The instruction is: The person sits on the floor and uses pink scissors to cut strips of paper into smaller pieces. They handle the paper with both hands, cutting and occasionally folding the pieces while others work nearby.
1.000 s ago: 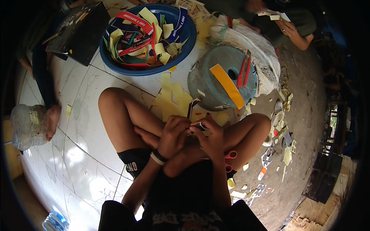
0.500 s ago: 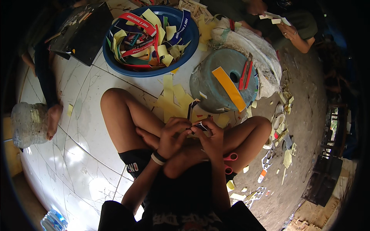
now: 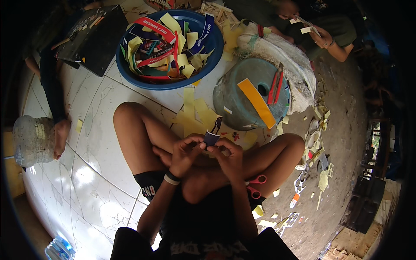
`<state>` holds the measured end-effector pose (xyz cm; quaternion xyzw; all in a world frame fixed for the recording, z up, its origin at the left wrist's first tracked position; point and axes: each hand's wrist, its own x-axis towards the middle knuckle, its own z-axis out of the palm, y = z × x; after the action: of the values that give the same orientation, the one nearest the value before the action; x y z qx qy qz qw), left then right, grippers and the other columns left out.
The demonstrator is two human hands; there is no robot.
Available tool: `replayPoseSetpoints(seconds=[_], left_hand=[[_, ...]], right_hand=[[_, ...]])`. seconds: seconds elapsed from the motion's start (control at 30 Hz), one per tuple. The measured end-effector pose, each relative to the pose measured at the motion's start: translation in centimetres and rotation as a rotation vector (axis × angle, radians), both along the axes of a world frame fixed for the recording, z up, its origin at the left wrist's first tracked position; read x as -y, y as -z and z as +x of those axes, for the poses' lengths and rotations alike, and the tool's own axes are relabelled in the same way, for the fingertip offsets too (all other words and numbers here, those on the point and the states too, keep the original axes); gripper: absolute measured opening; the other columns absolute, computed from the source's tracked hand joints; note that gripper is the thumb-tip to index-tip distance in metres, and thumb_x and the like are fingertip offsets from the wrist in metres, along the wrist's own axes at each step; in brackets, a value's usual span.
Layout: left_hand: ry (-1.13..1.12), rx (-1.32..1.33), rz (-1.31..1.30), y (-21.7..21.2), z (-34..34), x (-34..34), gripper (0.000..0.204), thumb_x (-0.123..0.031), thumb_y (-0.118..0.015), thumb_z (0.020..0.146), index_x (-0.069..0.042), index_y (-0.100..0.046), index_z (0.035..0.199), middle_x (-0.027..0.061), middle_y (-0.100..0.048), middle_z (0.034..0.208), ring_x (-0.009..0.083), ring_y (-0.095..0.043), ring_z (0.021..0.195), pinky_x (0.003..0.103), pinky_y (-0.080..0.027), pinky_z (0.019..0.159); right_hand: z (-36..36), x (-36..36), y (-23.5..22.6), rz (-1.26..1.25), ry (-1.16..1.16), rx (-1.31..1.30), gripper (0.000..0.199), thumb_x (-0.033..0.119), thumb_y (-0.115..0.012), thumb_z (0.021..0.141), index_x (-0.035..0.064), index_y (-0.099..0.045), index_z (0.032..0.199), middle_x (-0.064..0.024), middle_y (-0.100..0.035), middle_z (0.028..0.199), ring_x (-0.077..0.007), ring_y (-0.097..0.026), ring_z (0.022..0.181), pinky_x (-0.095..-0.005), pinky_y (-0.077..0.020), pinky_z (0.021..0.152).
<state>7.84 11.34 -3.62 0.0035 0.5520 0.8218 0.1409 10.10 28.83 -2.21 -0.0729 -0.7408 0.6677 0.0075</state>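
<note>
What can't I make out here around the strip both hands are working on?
Head view only:
- dark strip: lower end hidden by the left hand and right hand; details too small.
- red-handled scissors: blades covered by the right forearm and leg.
- blue basin: bottom buried under strips.

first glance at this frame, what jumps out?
The blue basin heaped with red, yellow and blue strips, at the top just past the person's knees. In the middle, the left hand and right hand pinch a small dark sticker strip between them. To the right stands an upturned grey-green bucket with a yellow strip and a red cutter on it; red-handled scissors lie by the right thigh.
</note>
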Motion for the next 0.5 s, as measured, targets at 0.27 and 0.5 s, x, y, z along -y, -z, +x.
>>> replayPoseSetpoints(seconds=[0.27,0.5], left_hand=[[0.069,0.048,0.019,-0.5,-0.1,0.0,0.013,-0.004,-0.072,0.1,0.002,-0.073,0.111,0.0014,-0.074,0.105,0.0067,-0.064,0.098,0.025,-0.052,0.088],[0.071,0.063,0.045,-0.6,0.0,0.0,0.014,-0.005,-0.072,0.1,0.001,-0.074,0.113,0.002,-0.074,0.105,0.007,-0.064,0.097,0.026,-0.052,0.088]], right_hand=[[-0.4,-1.4,-0.3,0.131,-0.092,-0.082,0.014,0.003,-0.083,0.084,0.0019,-0.072,0.093,-0.0059,-0.07,0.091,-0.0168,-0.065,0.086,-0.0294,-0.0469,0.074],[-0.5,-1.4,-0.9,0.15,-0.09,-0.106,0.015,0.0,-0.083,0.083,0.0008,-0.072,0.093,-0.0072,-0.069,0.093,-0.0197,-0.066,0.089,-0.0329,-0.051,0.082]])
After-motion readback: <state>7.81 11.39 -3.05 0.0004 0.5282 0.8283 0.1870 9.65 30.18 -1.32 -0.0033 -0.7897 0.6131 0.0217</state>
